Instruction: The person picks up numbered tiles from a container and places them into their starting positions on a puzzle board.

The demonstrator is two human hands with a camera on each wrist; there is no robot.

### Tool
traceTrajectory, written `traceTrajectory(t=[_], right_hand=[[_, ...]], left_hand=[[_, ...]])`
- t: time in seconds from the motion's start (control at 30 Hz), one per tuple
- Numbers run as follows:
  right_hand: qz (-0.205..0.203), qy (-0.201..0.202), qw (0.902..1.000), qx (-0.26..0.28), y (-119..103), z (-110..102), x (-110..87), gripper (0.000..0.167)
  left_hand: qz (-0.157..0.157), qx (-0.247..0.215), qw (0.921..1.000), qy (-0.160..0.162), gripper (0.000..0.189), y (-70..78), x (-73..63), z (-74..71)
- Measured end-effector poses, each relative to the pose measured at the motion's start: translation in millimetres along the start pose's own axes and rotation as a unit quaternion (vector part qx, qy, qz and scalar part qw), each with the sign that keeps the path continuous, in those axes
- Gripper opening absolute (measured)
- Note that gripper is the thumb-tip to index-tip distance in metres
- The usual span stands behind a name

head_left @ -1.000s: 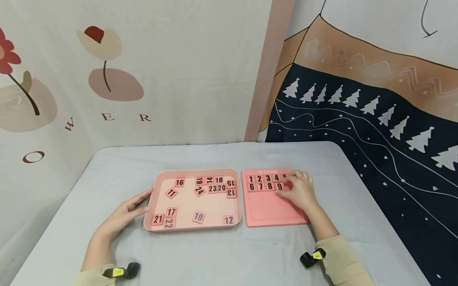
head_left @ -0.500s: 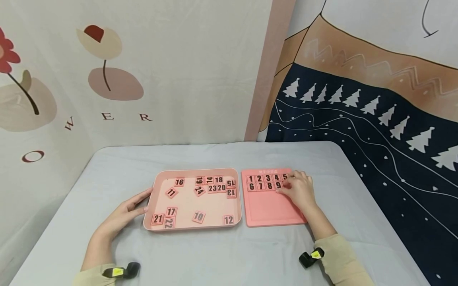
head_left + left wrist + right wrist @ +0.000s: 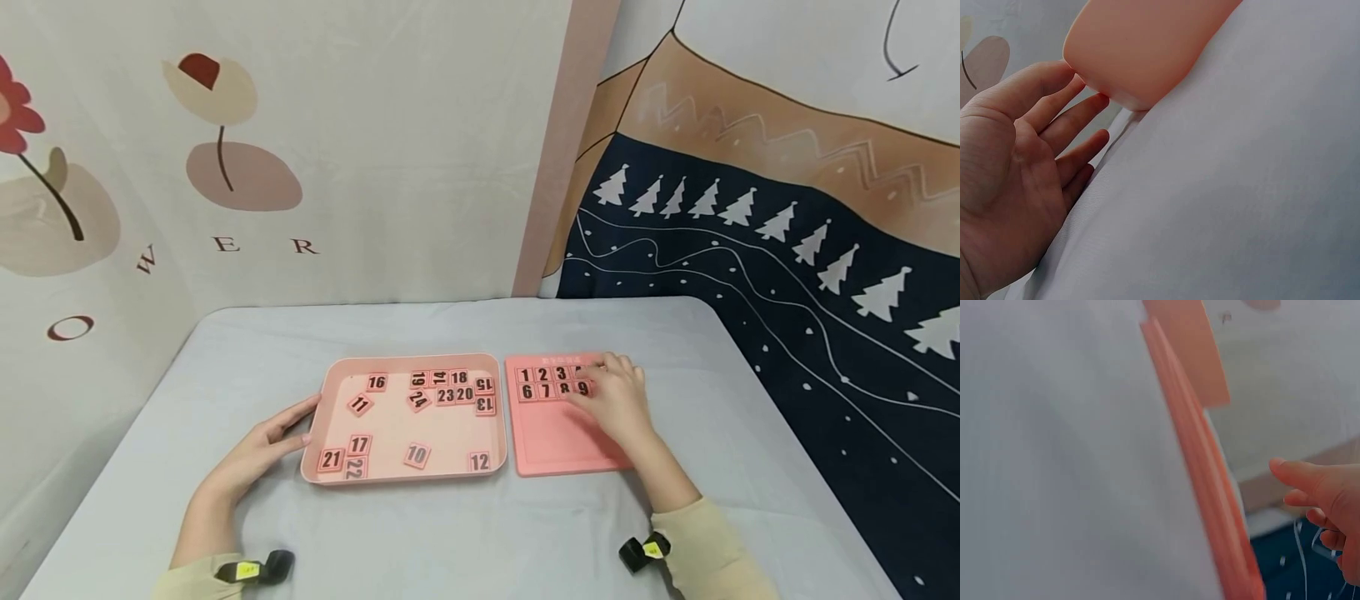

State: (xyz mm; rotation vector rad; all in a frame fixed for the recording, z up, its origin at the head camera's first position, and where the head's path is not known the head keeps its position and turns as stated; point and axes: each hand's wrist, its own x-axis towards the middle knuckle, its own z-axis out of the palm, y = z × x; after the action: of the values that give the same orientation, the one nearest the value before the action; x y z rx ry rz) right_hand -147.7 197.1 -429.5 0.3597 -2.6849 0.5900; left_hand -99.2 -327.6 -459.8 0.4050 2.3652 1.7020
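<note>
In the head view my left hand point(image 3: 258, 450) touches the left side of a light pink tray point(image 3: 390, 425). The left wrist view has its fingers point(image 3: 1079, 122) loosely extended, with the thumb and fingertips at the tray's wall. Number tiles lie scattered inside, including a 10 tile point(image 3: 417, 455), a 12 tile point(image 3: 479, 461) and a 16 tile point(image 3: 377, 382). Over the upper right of a coral number board point(image 3: 570, 442) hovers my right hand point(image 3: 622, 404), thumb and fingers apart with nothing between them. Tiles 1 to 9 fill the board's top rows in order; the hand hides 5 and part of 4.
A white cloth point(image 3: 420, 542) covers the table. Tray and board lie side by side with a narrow gap. Behind the table hang a pale flower-print curtain point(image 3: 397, 167) and a dark cloth point(image 3: 675, 242) with white trees. A black camera point(image 3: 643, 550) is on the right wrist.
My right hand has lifted off near the 9 tile and shifted left, now covering the 5 and part of the 4. The left hand, tray and its tiles stay put.
</note>
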Motion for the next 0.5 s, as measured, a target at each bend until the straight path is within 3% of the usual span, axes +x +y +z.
traceTrajectory(t=[0.3,0.5], right_hand=[[-0.06,-0.014,0.9946,0.083,-57,13,2.4,0.035],[-0.12,-0.03,0.9881,0.092,-88,26,2.5,0.033]], left_hand=[[-0.005,-0.002,1.0,0.001,0.058,0.1,0.0,-1.6],[-0.002,-0.003,1.0,0.0,0.058,-0.9,0.6,-1.4]])
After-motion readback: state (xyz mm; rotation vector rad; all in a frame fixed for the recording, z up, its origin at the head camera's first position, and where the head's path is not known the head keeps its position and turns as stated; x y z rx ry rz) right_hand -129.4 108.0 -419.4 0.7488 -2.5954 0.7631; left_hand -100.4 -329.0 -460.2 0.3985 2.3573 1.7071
